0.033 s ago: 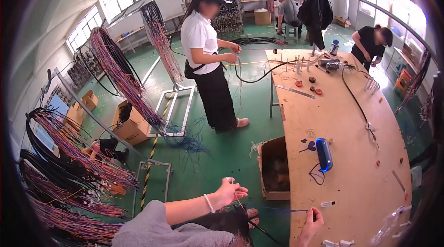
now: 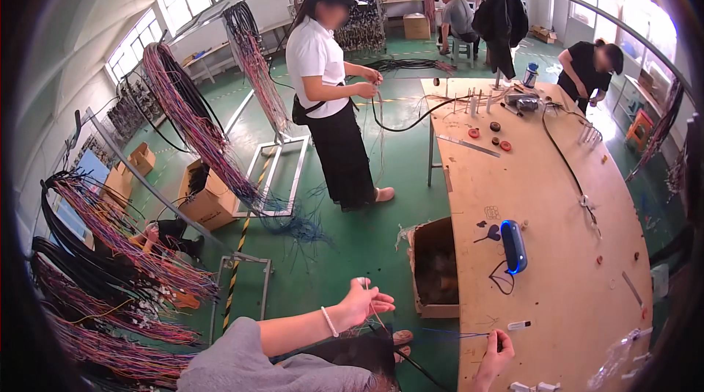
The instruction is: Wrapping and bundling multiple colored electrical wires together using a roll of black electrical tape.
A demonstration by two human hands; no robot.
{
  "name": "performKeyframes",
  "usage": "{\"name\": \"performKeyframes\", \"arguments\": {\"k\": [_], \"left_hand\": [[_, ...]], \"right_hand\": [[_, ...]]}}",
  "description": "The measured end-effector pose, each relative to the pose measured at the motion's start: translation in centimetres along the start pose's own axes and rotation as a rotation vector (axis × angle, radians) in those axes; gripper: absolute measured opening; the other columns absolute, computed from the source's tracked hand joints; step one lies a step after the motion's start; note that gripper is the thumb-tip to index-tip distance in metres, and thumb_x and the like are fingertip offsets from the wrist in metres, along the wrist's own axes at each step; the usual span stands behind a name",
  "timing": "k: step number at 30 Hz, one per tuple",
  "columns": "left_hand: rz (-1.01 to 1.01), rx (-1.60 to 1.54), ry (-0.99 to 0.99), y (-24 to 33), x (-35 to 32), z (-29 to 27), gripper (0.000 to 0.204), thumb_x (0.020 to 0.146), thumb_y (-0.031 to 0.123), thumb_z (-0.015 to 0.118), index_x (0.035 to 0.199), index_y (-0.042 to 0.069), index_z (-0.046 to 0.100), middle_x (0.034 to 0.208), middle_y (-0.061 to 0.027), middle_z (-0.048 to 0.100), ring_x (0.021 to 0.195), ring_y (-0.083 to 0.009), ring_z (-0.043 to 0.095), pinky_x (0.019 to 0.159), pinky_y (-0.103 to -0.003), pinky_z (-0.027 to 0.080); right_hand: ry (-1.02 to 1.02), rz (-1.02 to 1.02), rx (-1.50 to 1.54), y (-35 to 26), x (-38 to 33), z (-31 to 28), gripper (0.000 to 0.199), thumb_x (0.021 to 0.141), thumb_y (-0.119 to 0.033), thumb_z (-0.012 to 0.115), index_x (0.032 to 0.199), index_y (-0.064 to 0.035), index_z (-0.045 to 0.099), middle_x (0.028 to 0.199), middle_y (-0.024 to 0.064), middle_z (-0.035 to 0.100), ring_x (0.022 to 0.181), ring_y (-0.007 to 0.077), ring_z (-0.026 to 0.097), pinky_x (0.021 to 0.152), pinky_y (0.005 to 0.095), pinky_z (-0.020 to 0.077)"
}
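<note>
My left hand (image 2: 363, 302) is raised over the green floor, its fingers pinched on a thin reddish wire (image 2: 375, 313) that runs down toward my lap. My right hand (image 2: 497, 348) rests at the near edge of the wooden table (image 2: 557, 194). It pinches one end of a thin blue wire (image 2: 449, 333) that stretches left from it. A small white connector piece (image 2: 518, 325) lies on the table just above my right hand.
An open cardboard box (image 2: 433, 267) stands beside the table. A blue oblong device (image 2: 513, 245) and a long black cable (image 2: 565, 165) lie on the table. A person in white (image 2: 323, 77) holds a cable. Two other people (image 2: 590, 62) work farther back. Wire bundles (image 2: 110, 267) hang on racks at left.
</note>
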State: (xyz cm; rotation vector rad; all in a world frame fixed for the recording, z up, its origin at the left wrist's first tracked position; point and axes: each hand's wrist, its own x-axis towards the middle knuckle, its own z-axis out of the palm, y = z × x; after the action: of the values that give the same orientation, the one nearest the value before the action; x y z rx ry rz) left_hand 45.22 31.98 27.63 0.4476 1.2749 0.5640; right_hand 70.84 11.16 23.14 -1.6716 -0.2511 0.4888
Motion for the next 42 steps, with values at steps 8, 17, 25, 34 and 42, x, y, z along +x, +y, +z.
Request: {"name": "performKeyframes", "arguments": {"k": [8,17,25,34,42], "left_hand": [[0.411,0.255,-0.199,6.9,0.3,0.9,0.031,0.101,0.010,0.037,0.126,0.010,0.018,0.104,-0.0280,0.060,0.075,-0.0334,0.069,0.063,-0.036,0.060],[-0.142,-0.078,-1.229,11.8,1.1,5.1,0.065,0.081,0.005,0.054,0.141,-0.004,0.031,0.149,-0.0147,0.033,0.142,-0.0263,0.026,0.118,-0.039,0.022],[0.416,1.431,-0.903,11.3,3.2,10.6,0.023,0.097,0.019,0.049,0.106,0.001,0.061,0.088,-0.0158,0.066,0.090,-0.0246,0.067,0.078,-0.038,0.052],[1.091,1.055,-1.145,2.4,6.5,18.6,0.022,0.094,0.012,0.054,0.114,0.004,0.059,0.107,-0.0149,0.060,0.102,-0.0306,0.056,0.086,-0.036,0.045],[0.234,0.877,-1.139,-8.1,6.8,24.6,0.018,0.101,0.011,0.040,0.115,0.001,0.047,0.091,-0.0053,0.056,0.077,-0.0131,0.053,0.074,-0.027,0.045]], "right_hand": [[-0.010,-0.057,-0.261,-3.3,3.3,-0.1,0.018,0.089,-0.012,0.065,0.102,0.0002,0.068,0.092,0.0079,0.065,0.085,0.0160,0.059,0.077,0.0274,0.0466],[-0.081,-0.083,-0.422,-3.7,6.5,0.5,0.021,0.090,-0.014,0.065,0.103,0.0017,0.069,0.099,0.0115,0.070,0.093,0.0209,0.064,0.084,0.0309,0.0499],[-0.096,-0.139,-0.428,-3.4,7.4,-0.9,0.021,0.090,-0.014,0.065,0.105,-0.0005,0.070,0.099,0.0113,0.070,0.094,0.0211,0.064,0.084,0.0306,0.0498],[-0.077,-0.155,-0.256,-1.3,5.6,-1.3,0.017,0.084,0.001,0.065,0.101,0.0022,0.065,0.076,-0.0009,0.054,0.070,0.0100,0.050,0.064,0.0240,0.0426],[-0.025,-0.018,-0.059,-3.1,9.5,-1.4,0.010,0.084,-0.001,0.068,0.094,-0.0009,0.067,0.078,-0.0033,0.059,0.070,0.0043,0.051,0.061,0.0196,0.0404]]}}
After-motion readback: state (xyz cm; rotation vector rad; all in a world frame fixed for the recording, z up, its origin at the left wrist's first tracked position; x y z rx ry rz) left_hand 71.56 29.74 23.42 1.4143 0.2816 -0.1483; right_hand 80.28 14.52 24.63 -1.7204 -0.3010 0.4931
